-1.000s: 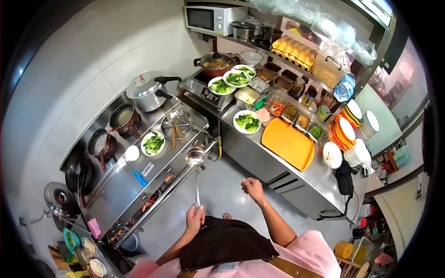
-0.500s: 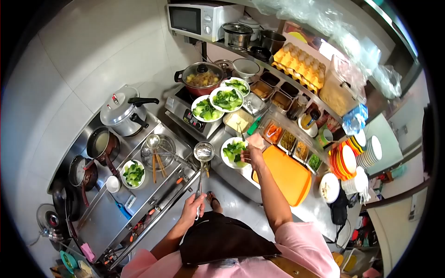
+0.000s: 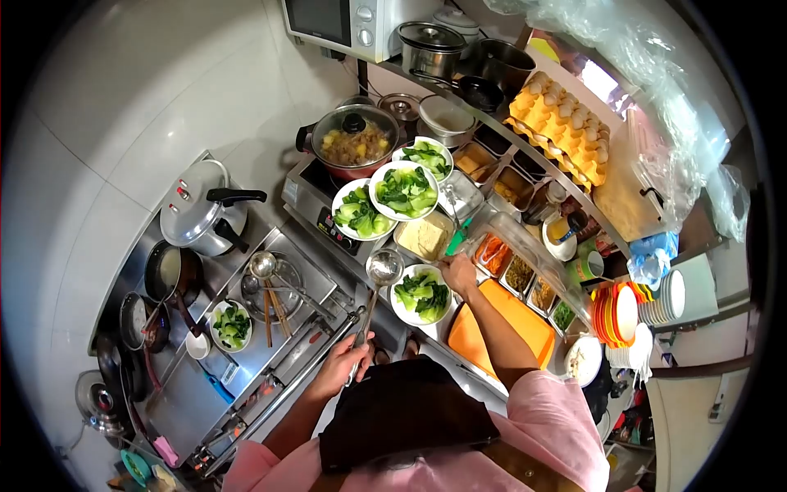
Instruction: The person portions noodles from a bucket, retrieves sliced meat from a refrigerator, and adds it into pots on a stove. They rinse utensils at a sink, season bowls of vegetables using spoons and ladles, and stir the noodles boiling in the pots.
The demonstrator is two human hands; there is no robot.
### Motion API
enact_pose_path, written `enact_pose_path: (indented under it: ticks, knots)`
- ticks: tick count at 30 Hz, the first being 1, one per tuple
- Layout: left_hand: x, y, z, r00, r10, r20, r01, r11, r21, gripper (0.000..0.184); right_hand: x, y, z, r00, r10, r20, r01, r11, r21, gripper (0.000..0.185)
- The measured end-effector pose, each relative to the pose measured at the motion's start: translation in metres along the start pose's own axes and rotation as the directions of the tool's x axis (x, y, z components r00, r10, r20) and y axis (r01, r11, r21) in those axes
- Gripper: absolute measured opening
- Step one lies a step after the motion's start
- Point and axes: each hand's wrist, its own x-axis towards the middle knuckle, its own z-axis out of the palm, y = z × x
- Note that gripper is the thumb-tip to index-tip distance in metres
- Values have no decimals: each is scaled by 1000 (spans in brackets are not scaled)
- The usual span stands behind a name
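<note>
Left of the orange cutting board (image 3: 528, 328), we grip a metal ladle (image 3: 384, 267), our left hand (image 3: 348, 363) clamped around its handle. At the board's upper left corner, near a green-handled utensil (image 3: 459, 238), our right hand (image 3: 459, 272) hides its grip, so we cannot tell its state. Leafy greens (image 3: 422, 296) sit plated just left of the board.

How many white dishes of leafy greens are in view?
5: three dishes clustered beside the lidded pot, one dish near the orange board, one dish on the steel worktop.
</note>
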Motion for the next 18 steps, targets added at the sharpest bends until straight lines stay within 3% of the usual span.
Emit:
enact_pose_path:
  ticks: [4,8,12,18]
  knots:
    - [12,14,12,999,-35,25,37,995,-96,39,8,40,28,997,66,-46,-34,858,513,23]
    - [23,28,21,993,-102,51,111,973,-203,41,-14,19,-22,900,300,316,-435,587,682,19]
    - [39,42,30,986,-151,77,165,957,-237,46,-26,41,-18,960,208,187,-272,531,802,21]
    - [61,54,48,977,-195,91,213,934,-287,41,-43,47,-49,962,225,153,-251,521,816,19]
